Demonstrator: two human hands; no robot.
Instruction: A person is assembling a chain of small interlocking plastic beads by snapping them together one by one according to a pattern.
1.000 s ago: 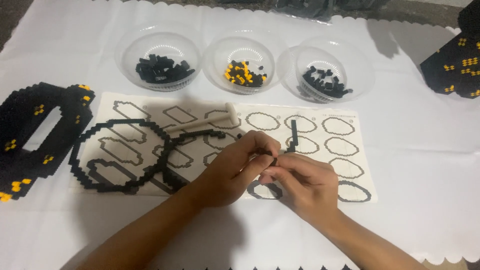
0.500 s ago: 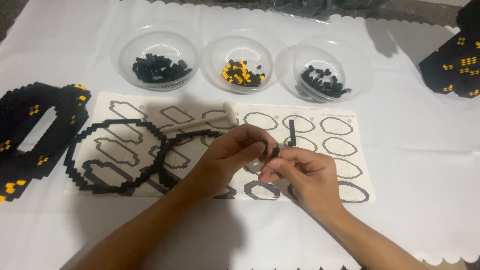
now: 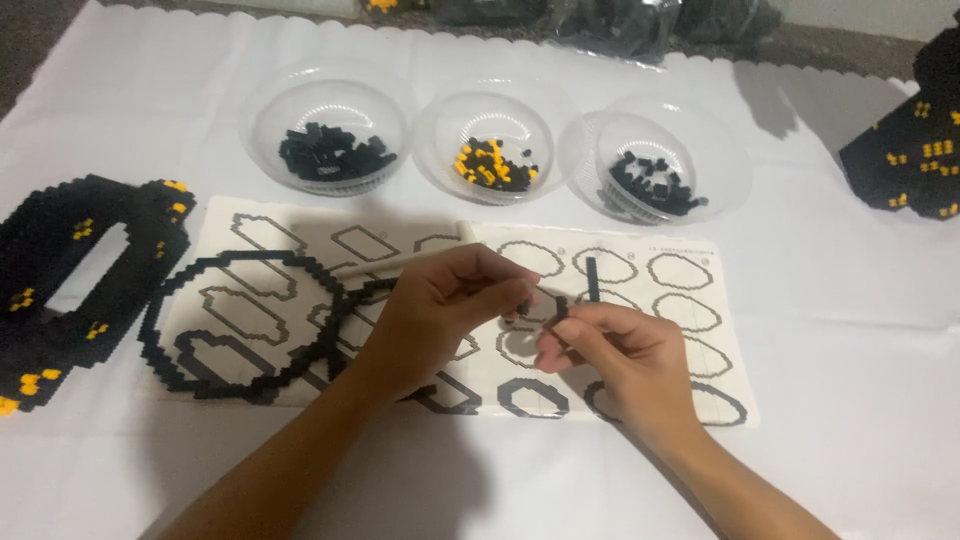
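A small black brick piece [image 3: 560,308] is pinched between the fingertips of the right hand [image 3: 625,362], just above the printed sheet [image 3: 640,250]. The right hand is nearly closed, thumb against forefinger, with the piece standing up between them. The left hand [image 3: 440,315] is curled close beside it, fingertips drawn together near a second small dark bit [image 3: 524,306]; whether that bit is truly gripped cannot be told. The two hands are almost touching over the middle of the sheet.

The piece is judged to be light, stiff plastic, smooth on its faces and therefore easily slipped or flicked away if squeezed unevenly. It is best taken by its two long sides with fingertips only, so that the ends stay free for joining. Little force is judged to be needed, though a firm, straight press may be called for where pieces lock.

A short black strip [image 3: 592,279] lies on the sheet just beyond the hands. A large black ring [image 3: 215,325] of joined bricks lies on the sheet's left part, partly under the left wrist. It is judged stiff in the flat but liable to break apart at its joints if lifted by one edge.

Three clear bowls are set in a row behind the sheet: a left bowl [image 3: 270,110] of black bricks, a middle bowl [image 3: 440,115] of black and yellow ones, and a right bowl [image 3: 725,150] of black ones. A black built panel [image 3: 60,280] with yellow spots lies at far left.
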